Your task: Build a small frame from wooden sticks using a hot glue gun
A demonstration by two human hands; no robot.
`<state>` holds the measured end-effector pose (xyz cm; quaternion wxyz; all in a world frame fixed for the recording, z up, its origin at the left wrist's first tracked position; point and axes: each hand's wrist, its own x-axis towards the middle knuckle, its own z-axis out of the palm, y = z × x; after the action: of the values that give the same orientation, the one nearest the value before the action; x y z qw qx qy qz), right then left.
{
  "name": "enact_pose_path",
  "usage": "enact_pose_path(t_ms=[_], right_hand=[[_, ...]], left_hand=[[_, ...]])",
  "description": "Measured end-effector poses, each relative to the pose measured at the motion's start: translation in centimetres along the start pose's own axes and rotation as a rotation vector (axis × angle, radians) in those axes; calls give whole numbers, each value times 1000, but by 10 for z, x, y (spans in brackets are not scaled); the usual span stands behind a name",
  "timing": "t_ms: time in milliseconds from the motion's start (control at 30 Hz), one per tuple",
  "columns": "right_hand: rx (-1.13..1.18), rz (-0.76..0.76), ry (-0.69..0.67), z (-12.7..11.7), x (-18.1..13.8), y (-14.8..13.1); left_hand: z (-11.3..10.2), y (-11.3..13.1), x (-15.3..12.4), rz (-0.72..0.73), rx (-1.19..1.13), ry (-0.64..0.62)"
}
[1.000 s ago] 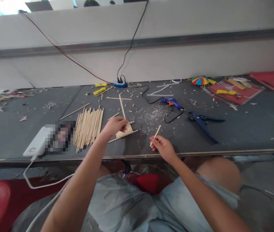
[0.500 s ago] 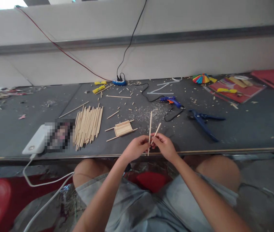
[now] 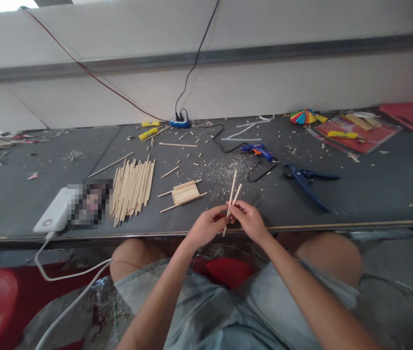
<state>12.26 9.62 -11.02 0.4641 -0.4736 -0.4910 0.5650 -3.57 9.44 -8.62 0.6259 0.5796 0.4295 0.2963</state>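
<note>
While pinched side by side, long stick (image 3: 230, 194) in left hand (image 3: 206, 227), short stick (image 3: 236, 193) in right hand (image 3: 250, 221). Risk of misalignment from finger slip. Risk of snapping from excess squeeze.

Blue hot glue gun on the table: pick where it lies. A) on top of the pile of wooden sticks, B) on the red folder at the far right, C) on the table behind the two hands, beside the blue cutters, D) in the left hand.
C: the blue hot glue gun lies on the table, left of the blue cutters; both hands hold sticks.
</note>
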Motion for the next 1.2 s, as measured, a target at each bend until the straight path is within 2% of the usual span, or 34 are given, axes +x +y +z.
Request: enact_pose_path(t_ms=[300,633,933,1100,1200], right_hand=[[12,5,19,1,-1,-3],[-92,39,11,-1,-3,-8],[-215,10,-109,1,-3,-11],[-236,-14,-209,3,-6,-17],[-249,-18,-224,3,-6,-16]], left_hand=[[5,3,-3,2,-15,20],[13,-5,-9,39,37,184],[25,-10,-5,97,-74,414],[24,-2,6,82,-210,402],[20,2,9,49,-265,382]])
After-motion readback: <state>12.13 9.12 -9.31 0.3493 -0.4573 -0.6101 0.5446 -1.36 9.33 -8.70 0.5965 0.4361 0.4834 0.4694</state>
